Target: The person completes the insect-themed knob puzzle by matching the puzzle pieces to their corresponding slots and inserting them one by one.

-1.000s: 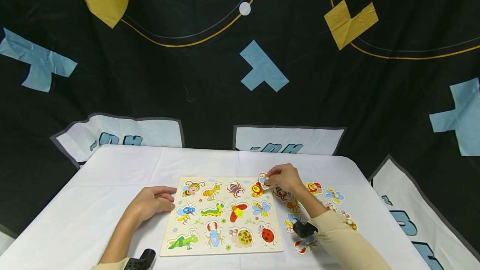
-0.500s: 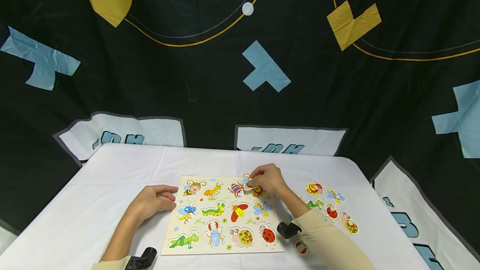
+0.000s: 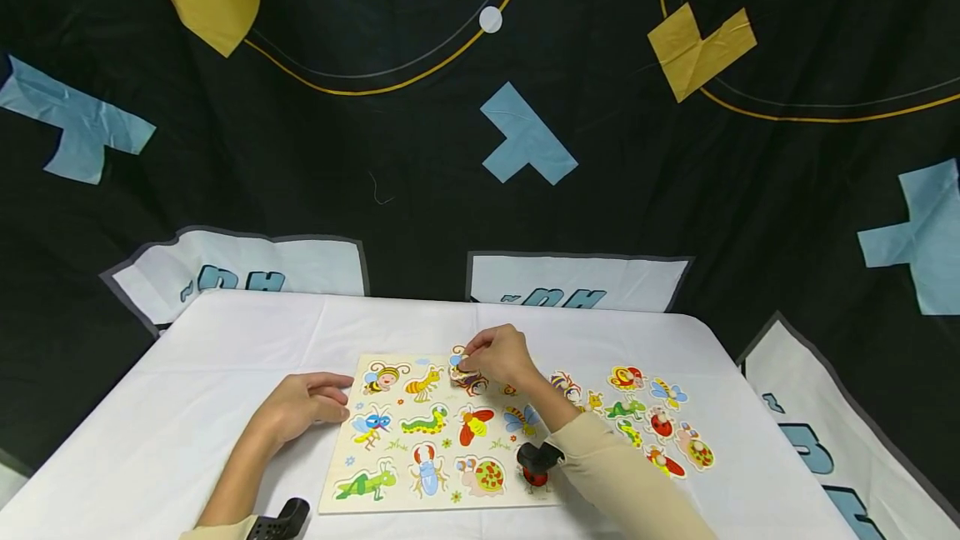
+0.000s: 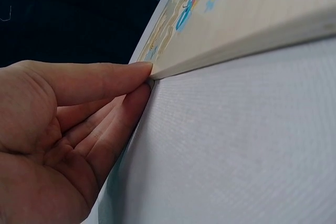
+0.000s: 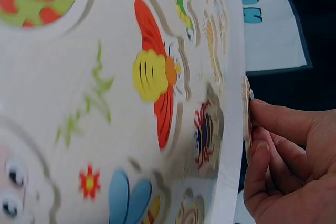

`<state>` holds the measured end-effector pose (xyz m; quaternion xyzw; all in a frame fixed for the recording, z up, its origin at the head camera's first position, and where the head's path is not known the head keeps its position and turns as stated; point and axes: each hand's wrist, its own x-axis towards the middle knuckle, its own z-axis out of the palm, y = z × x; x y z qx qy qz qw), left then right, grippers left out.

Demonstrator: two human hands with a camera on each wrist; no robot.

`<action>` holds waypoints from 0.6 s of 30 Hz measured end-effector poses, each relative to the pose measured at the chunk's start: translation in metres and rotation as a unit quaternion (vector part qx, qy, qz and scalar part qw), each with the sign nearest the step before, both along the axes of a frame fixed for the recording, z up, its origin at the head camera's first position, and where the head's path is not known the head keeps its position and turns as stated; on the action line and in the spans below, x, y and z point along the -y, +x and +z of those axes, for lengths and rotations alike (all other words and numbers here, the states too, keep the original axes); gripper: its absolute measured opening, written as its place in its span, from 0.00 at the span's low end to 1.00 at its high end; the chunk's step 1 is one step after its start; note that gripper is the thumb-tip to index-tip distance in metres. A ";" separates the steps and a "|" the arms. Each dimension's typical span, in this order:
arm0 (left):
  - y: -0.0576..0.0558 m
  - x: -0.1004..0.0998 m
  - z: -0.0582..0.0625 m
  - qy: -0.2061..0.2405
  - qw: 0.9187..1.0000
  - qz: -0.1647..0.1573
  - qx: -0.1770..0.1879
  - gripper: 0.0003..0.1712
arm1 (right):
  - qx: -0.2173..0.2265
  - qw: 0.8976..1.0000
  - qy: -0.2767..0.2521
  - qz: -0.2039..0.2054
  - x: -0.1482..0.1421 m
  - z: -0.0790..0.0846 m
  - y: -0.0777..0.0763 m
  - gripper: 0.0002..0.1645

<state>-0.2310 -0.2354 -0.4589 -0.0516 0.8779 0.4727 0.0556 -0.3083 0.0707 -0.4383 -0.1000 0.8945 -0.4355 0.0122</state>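
Observation:
In the head view, my right hand (image 3: 498, 357) pinches a bee puzzle piece (image 3: 455, 362) over the top row of the wooden puzzle board (image 3: 442, 505). The right wrist view shows this puzzle piece (image 5: 246, 111) edge-on between thumb and fingers, raised off the board near the printed spider (image 5: 206, 132). My left hand (image 3: 303, 405) lies at the board's left edge. Its rather straight fingertips (image 4: 142, 70) touch that edge in the left wrist view. Insect pictures with recessed outlines cover the board. The right hand and forearm hide part of its right side.
Several loose insect pieces lie right of the board, among them a snail piece (image 3: 696, 447), a ladybird piece (image 3: 661, 423) and a grasshopper piece (image 3: 626, 408). A white cloth (image 3: 247, 340) covers the table. Behind it hangs a dark curtain (image 3: 375, 190).
My right hand has carried the bee piece leftward along the board's top row, from the upper right corner to the spider picture. My left hand has stayed at the left edge.

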 end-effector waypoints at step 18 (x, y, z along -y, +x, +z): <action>-0.001 0.000 -0.003 0.011 1.000 0.010 0.006 0.34 | 0.003 1.000 -0.019 -0.003 0.043 0.001 0.005 0.10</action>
